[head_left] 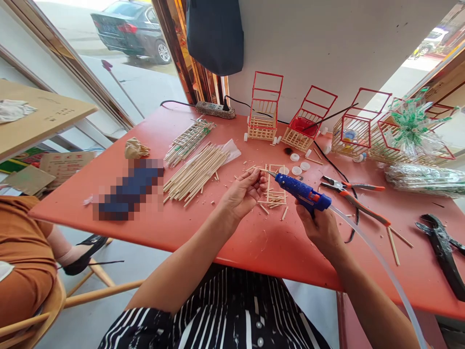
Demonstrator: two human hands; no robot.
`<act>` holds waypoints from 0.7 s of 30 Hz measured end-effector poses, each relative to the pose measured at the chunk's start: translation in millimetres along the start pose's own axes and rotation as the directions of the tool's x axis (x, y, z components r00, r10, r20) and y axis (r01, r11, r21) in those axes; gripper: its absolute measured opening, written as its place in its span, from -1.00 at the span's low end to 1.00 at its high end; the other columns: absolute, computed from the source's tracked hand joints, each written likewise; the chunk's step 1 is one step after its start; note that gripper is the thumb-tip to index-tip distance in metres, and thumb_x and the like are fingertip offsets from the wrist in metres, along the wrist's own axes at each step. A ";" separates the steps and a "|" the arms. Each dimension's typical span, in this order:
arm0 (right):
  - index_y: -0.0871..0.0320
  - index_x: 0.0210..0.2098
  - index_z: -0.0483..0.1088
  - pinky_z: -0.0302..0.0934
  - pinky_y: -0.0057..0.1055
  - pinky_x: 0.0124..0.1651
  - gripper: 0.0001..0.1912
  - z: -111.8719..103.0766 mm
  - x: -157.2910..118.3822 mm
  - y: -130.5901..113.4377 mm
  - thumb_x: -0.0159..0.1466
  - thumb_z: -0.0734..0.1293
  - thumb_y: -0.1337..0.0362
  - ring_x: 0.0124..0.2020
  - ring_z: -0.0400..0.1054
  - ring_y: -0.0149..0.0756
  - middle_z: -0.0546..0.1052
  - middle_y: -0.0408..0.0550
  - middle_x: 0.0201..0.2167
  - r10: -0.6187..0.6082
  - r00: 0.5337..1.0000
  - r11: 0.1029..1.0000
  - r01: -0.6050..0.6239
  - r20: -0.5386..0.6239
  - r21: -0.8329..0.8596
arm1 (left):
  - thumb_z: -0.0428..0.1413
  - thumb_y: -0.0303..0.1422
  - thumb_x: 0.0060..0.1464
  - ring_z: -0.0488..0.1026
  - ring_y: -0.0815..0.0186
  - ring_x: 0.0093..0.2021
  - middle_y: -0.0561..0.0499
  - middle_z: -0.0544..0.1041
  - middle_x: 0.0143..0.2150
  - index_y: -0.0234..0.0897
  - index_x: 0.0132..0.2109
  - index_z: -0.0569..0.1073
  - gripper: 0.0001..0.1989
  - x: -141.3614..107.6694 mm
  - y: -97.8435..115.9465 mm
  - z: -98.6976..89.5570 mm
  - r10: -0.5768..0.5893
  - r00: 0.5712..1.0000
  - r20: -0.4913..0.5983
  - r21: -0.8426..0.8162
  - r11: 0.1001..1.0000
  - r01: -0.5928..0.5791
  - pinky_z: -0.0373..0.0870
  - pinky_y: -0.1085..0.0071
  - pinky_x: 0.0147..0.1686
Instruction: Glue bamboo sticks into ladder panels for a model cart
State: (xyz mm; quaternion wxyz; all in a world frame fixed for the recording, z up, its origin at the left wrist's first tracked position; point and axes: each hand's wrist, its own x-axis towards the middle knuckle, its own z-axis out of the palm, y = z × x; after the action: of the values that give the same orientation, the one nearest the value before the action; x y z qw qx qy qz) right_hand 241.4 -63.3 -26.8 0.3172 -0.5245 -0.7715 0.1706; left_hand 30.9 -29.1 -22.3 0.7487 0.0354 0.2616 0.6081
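My right hand (319, 225) is wrapped round a blue hot glue gun (300, 189), with a long translucent glue stick (378, 257) trailing from its back end. The gun's nozzle points left, close to the fingertips of my left hand (247, 191). Those fingers pinch a short thin wooden stick (263, 169), and the nozzle tip is at or very near its end. Just behind and below the hands lies a small wooden stick frame (269, 186) with loose short pieces in it. A bundle of pale wooden sticks (196, 172) rests to the left.
Along the wall stand several small stick carts with red handles (267, 106). Pliers with orange handles (363, 203) and dark cutters (439, 252) lie at right. White discs (296, 170), a power strip (215, 109) and a black cable are on the red table (225, 242). A seated person (25, 247) is at left.
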 end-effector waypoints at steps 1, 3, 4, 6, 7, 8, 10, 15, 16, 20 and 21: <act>0.11 -0.33 0.41 0.03 -0.35 -0.51 -0.58 0.0 0.1 0.3 0.43 0.19 -0.07 -0.64 0.15 -0.33 0.27 -0.19 -0.67 0.002 1.000 1.000 -0.002 0.001 -0.006 | 0.05 -0.60 0.38 0.43 0.50 -0.44 -0.01 0.50 -0.41 -0.42 -0.41 0.51 -0.65 -0.2 0.0 0.1 -0.001 1.000 -0.003 0.000 1.000 0.001 0.40 0.61 -0.40; 0.10 -0.35 0.39 0.00 -0.35 -0.52 -0.59 0.2 0.4 1.3 0.43 0.19 -0.06 -0.65 0.12 -0.33 0.24 -0.20 -0.68 -0.006 1.000 1.000 0.006 -0.002 -0.015 | 0.09 -0.61 0.35 0.44 0.50 -0.44 -0.01 0.50 -0.41 -0.41 -0.40 0.51 -0.69 -0.7 0.1 0.6 0.000 1.000 -0.015 0.004 1.000 0.000 0.40 0.61 -0.40; 0.09 -0.37 0.38 -0.01 -0.35 -0.52 -0.60 0.4 0.5 1.9 0.43 0.19 -0.05 -0.66 0.11 -0.33 0.24 -0.21 -0.68 -0.014 1.000 1.000 0.013 -0.006 -0.018 | 0.10 -0.62 0.34 0.44 0.50 -0.43 0.00 0.50 -0.41 -0.41 -0.40 0.51 -0.70 -0.8 0.2 0.9 0.001 1.000 -0.022 0.007 1.000 -0.001 0.40 0.61 -0.39; 0.09 -0.39 0.37 -0.01 -0.35 -0.52 -0.61 1.2 0.7 3.0 0.42 0.19 -0.03 -0.66 0.10 -0.34 0.24 -0.20 -0.69 -0.028 0.999 0.999 0.028 -0.015 -0.023 | 0.11 -0.62 0.33 0.44 0.50 -0.43 0.00 0.50 -0.41 -0.41 -0.40 0.51 -0.71 -0.8 0.2 1.4 0.003 0.999 -0.033 0.011 1.000 -0.003 0.40 0.61 -0.39; 0.09 -0.40 0.36 0.00 -0.35 -0.52 -0.61 1.7 0.7 3.3 0.42 0.19 -0.03 -0.66 0.11 -0.33 0.26 -0.19 -0.68 -0.030 0.999 0.999 0.030 -0.019 -0.021 | 0.11 -0.62 0.33 0.44 0.50 -0.43 0.01 0.50 -0.41 -0.41 -0.40 0.50 -0.71 -0.5 0.1 1.5 0.003 0.999 -0.035 0.013 1.000 -0.002 0.40 0.61 -0.39; 0.09 -0.40 0.36 0.00 -0.35 -0.51 -0.60 2.3 0.6 3.6 0.42 0.19 -0.03 -0.65 0.13 -0.32 0.28 -0.17 -0.68 -0.026 0.999 1.000 0.026 -0.025 -0.018 | 0.11 -0.62 0.34 0.45 0.50 -0.44 0.01 0.50 -0.41 -0.41 -0.40 0.50 -0.70 -0.2 0.0 1.5 0.003 0.999 -0.037 0.014 1.000 -0.003 0.40 0.61 -0.39; 0.10 -0.40 0.37 0.01 -0.36 -0.52 -0.60 3.6 0.4 3.6 0.41 0.20 -0.04 -0.63 0.19 -0.31 0.34 -0.13 -0.65 -0.008 0.999 1.000 0.008 -0.040 -0.005 | 0.10 -0.62 0.34 0.45 0.50 -0.44 0.00 0.51 -0.41 -0.41 -0.40 0.51 -0.70 0.6 -0.2 1.2 0.007 0.999 -0.042 0.016 1.000 -0.007 0.40 0.61 -0.39; 0.10 -0.41 0.36 0.01 -0.36 -0.52 -0.58 4.3 0.4 2.5 0.40 0.20 -0.06 -0.63 0.22 -0.30 0.36 -0.11 -0.65 0.007 0.999 1.000 -0.007 -0.047 0.003 | 0.03 -0.61 0.39 0.46 0.50 -0.45 -0.01 0.52 -0.42 -0.42 -0.40 0.52 -0.65 1.7 -0.6 0.1 0.014 0.999 -0.036 0.011 1.000 -0.013 0.42 0.60 -0.39; 0.10 -0.41 0.36 0.01 -0.36 -0.51 -0.57 4.0 0.5 2.1 0.41 0.19 -0.07 -0.62 0.23 -0.30 0.36 -0.11 -0.65 0.007 0.999 1.000 -0.007 -0.042 -0.001 | 0.04 -0.61 0.39 0.46 0.49 -0.44 -0.01 0.52 -0.41 -0.43 -0.40 0.52 -0.65 1.5 -0.6 0.0 0.012 1.000 -0.028 0.009 1.000 -0.012 0.42 0.60 -0.39; 0.08 -0.44 0.33 -0.03 -0.36 -0.53 -0.56 2.7 0.2 1.5 0.40 0.19 -0.09 -0.65 0.17 -0.32 0.31 -0.14 -0.68 0.015 1.000 1.000 -0.015 -0.020 -0.013 | 0.07 -0.61 0.37 0.46 0.49 -0.45 -0.01 0.52 -0.42 -0.42 -0.41 0.52 -0.67 0.2 -0.4 0.2 0.010 1.000 -0.024 0.003 1.000 -0.010 0.42 0.60 -0.39; 0.07 -0.46 0.30 -0.04 -0.36 -0.54 -0.56 2.8 -0.1 1.8 0.40 0.19 -0.09 -0.65 0.16 -0.33 0.30 -0.14 -0.68 0.021 1.000 1.000 -0.022 -0.022 -0.015 | 0.05 -0.61 0.38 0.46 0.50 -0.45 -0.01 0.52 -0.42 -0.43 -0.40 0.52 -0.66 -0.1 -0.4 0.3 0.010 1.000 -0.026 0.004 1.000 -0.010 0.42 0.60 -0.39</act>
State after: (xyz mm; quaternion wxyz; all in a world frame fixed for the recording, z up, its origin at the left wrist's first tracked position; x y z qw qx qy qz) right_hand 240.8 -62.5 -30.0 0.3196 -0.5370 -0.7636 0.1625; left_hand 31.4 -29.2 -22.2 0.7419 0.0302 0.2725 0.6118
